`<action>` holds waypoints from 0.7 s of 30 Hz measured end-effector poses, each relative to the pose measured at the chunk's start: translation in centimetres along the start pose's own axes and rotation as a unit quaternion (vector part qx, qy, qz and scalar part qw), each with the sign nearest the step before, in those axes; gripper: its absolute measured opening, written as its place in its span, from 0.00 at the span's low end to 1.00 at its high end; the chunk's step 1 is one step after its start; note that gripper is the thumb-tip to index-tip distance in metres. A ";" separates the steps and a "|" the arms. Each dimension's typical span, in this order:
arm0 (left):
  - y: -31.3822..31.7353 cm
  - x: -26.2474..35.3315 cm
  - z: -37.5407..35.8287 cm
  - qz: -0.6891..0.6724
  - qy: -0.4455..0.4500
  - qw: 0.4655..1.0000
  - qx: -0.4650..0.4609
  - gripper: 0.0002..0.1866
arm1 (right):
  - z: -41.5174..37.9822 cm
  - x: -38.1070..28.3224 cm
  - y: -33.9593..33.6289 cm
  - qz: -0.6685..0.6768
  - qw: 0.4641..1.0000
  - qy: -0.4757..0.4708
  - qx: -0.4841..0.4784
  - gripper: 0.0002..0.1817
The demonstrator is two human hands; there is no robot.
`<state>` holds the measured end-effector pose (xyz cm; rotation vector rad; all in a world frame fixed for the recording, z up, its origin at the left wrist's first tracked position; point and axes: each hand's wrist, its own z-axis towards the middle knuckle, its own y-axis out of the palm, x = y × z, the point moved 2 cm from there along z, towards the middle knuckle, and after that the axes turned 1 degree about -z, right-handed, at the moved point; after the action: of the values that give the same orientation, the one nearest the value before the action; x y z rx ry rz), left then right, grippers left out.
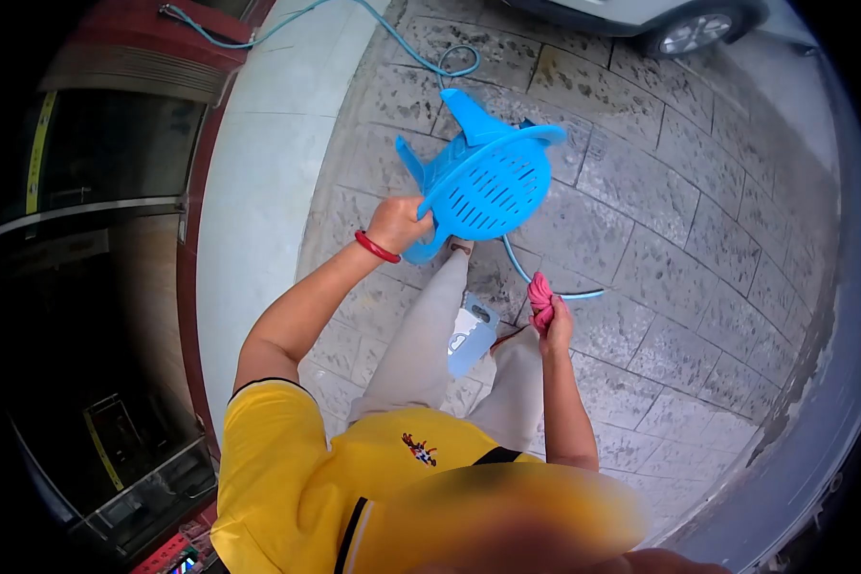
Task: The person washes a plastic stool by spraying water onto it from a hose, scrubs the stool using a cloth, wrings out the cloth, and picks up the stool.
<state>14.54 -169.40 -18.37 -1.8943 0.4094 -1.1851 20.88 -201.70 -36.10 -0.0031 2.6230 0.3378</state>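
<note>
A blue plastic chair with a slotted surface is held up off the ground, tilted, its legs pointing to the upper left. My left hand, with a red bracelet at the wrist, is closed around its near left edge. Lower right of the chair, my right hand is closed on a bunched pink cloth. Behind the cloth, the end of a light blue hose shows on the ground.
Grey stone paving lies underfoot. The hose runs up to the top left. A blue and white object sits between my legs. A white car's wheel is at the top right, and a doorway with a red frame at left.
</note>
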 end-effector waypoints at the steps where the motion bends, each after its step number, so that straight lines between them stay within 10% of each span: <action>1: -1.2 -1.6 -1.8 -0.001 -0.017 0.999 0.031 0.10 | 0.1 -0.5 0.6 -0.024 0.999 -0.004 -0.026 0.12; 8: -6.3 -12.6 -13.2 0.007 -0.179 0.967 0.180 0.10 | 1.5 -3.3 5.2 -0.143 0.990 -0.002 -0.014 0.11; 21: -11.0 -32.1 -23.7 0.030 -0.437 0.892 0.114 0.12 | 9.1 -12.5 20.1 -0.318 0.944 -0.016 0.088 0.16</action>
<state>-23.37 -153.59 -23.55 -1.9624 -0.1659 -0.2311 34.93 -180.74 -33.11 -0.7576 2.4420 -0.1235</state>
